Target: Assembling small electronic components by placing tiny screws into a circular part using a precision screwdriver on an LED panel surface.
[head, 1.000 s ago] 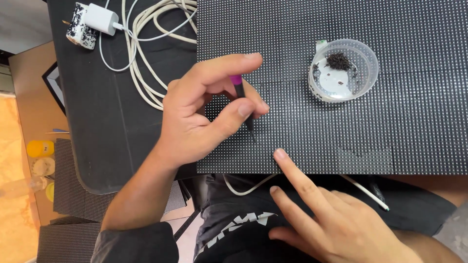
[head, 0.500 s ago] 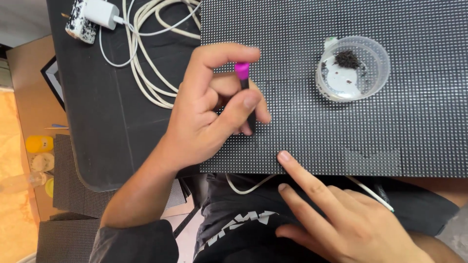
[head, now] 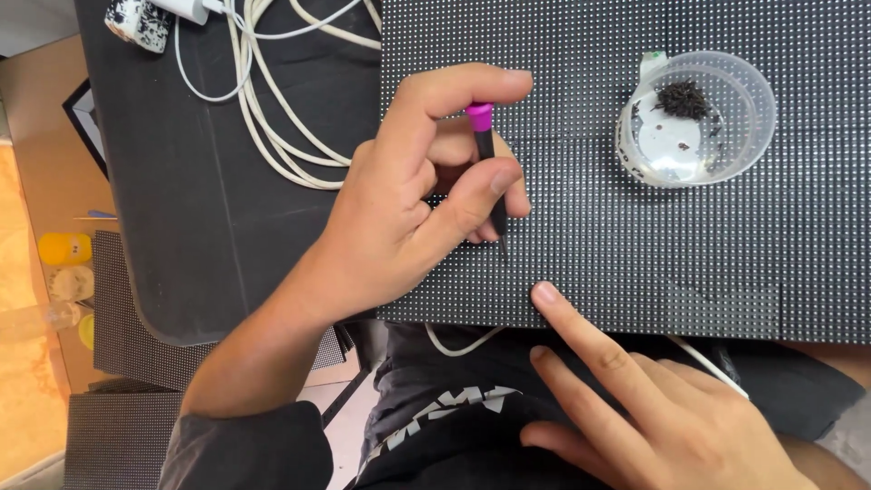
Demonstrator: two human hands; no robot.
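- Left hand (head: pixel 408 209) is gripping a small screwdriver (head: pixel 488 172) between thumb and fingers, tip pressing down onto the dotted black panel (head: pixel 635 254).
- Screwdriver's looking black with a pink cap.
- Right hand (head: pixel 653 399) is lying loose, holding nothing, forefinger touching the panel's near edge just below the tip.

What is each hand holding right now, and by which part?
The left hand pinches a small screwdriver by its black shaft, below the pink cap. The right hand holds nothing; its fingertip rests on the dotted panel.
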